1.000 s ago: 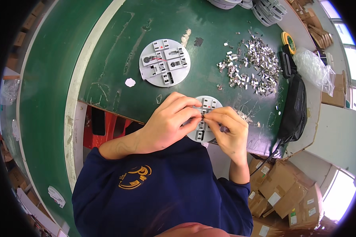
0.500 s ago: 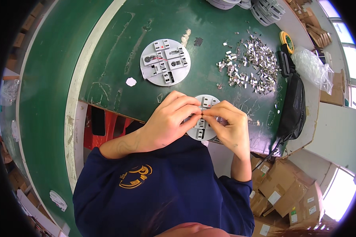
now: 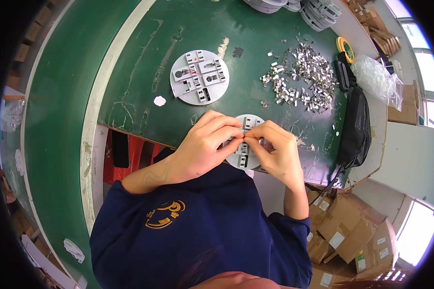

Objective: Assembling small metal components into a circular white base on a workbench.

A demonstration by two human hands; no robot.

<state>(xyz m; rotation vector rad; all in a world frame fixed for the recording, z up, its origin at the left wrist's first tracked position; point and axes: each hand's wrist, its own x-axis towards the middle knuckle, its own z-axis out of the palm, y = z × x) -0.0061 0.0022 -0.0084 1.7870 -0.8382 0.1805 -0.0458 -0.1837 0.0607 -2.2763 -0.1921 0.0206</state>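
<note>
Both my hands meet over a round grey plastic base [image 3: 243,161] at the table's near edge, partly covered by my fingers. Thumb and forefinger of my left hand [image 3: 210,139] are pinched together. The fingertips of my right hand [image 3: 275,147] pinch right beside them, nearly touching. Whatever lies between the fingertips is too small and hidden to make out. A second round grey base [image 3: 216,96] rests farther off to the left, showing raised slotted blocks, a black round part and a thin red wire.
Many small metal clips [image 3: 313,72] lie heaped at the right. Beyond them are a yellow tape roll [image 3: 345,48], a clear plastic bag [image 3: 376,79] and a black mesh pouch [image 3: 356,127]. Grey round parts [image 3: 319,14] are stacked at the far edge. Cardboard boxes [image 3: 345,221] stand below right.
My hands stay pinched together over the near base. The view has shifted slightly, so the table things sit a little differently in the picture.
</note>
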